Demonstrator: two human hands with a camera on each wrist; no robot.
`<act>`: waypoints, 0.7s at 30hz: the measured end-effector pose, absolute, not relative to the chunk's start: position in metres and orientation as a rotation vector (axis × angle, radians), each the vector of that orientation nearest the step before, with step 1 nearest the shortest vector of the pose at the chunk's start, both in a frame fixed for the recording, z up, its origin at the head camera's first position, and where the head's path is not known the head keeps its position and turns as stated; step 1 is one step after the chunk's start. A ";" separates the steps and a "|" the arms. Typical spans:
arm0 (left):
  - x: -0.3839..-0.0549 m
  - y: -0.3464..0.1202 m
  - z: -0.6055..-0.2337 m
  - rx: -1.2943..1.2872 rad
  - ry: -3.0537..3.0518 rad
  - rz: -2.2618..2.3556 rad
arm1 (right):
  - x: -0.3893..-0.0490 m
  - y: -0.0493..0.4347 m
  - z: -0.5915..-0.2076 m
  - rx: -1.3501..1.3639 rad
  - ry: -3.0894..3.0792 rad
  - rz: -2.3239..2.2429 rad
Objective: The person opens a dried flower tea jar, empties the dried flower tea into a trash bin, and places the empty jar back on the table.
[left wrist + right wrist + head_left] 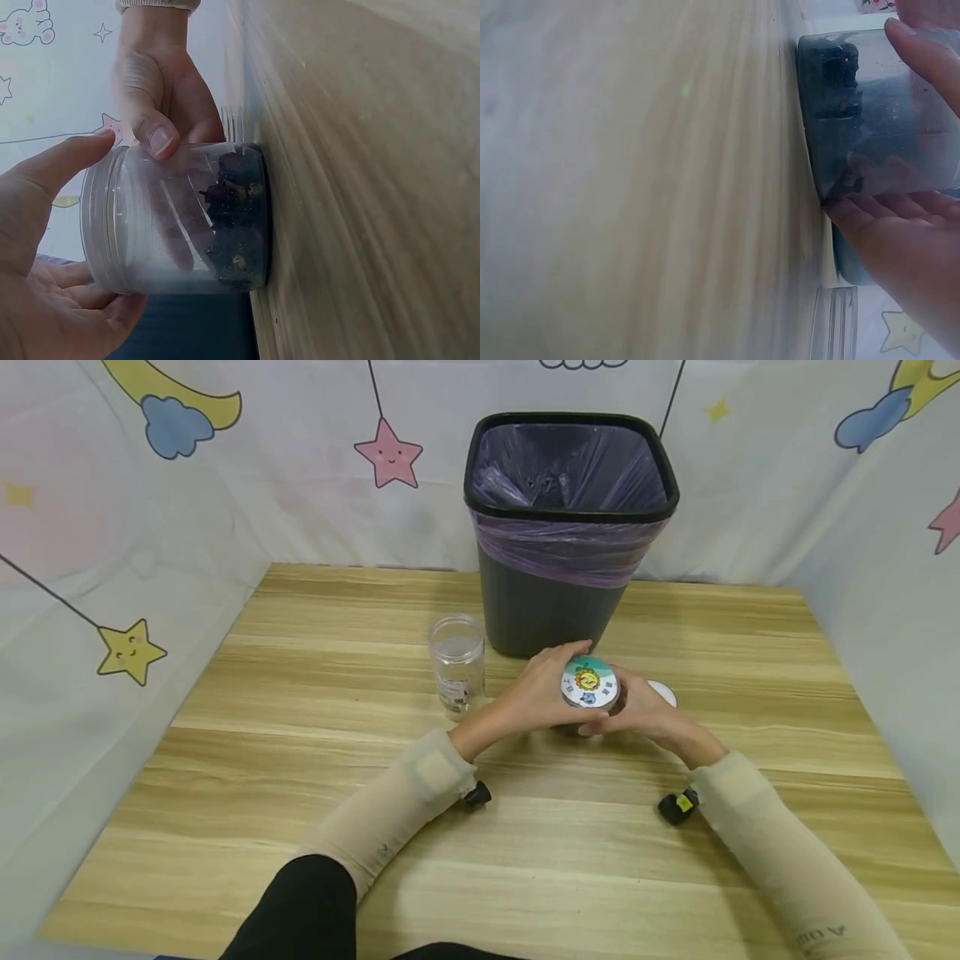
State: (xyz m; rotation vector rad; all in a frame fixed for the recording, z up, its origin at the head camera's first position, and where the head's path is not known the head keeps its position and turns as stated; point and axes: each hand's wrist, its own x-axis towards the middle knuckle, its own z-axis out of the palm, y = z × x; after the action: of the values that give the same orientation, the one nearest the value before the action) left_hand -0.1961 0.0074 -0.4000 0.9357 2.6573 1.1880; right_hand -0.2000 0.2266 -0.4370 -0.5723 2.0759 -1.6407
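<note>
A clear plastic jar (142, 225) with dark, lumpy contents at its bottom stands upright on the table, in front of the bin. Its lid (590, 682) bears a green and white label with a cartoon sun. My left hand (532, 693) grips around the lid, thumb on one side and fingers on the other, as the left wrist view shows. Lower down, my right hand (647, 706) holds the jar's body, its fingers (885, 221) curled about the side near the base. A white disc (663, 693) lies partly hidden behind the right hand.
Left of my hands stands a second clear jar (457, 668) with a small label. A dark bin (551, 593) lined with a purple bag is behind both jars. The wooden table (315, 693) is bordered by white curtains (315, 493) printed with stars and moons.
</note>
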 end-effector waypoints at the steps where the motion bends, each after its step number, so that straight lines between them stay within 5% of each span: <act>1: -0.197 0.008 -0.400 0.937 2.660 1.184 | -0.200 0.226 -0.437 -0.563 2.084 -1.638; 21: -0.201 0.009 -0.393 1.153 2.784 1.168 | -0.199 0.225 -0.433 -0.539 2.043 -1.756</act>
State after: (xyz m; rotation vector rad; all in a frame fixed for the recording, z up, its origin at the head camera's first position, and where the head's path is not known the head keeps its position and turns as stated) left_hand -0.2015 0.0090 -0.3935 1.1529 2.7835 1.1678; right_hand -0.1989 0.2255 -0.4328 -0.5395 2.0425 -1.7557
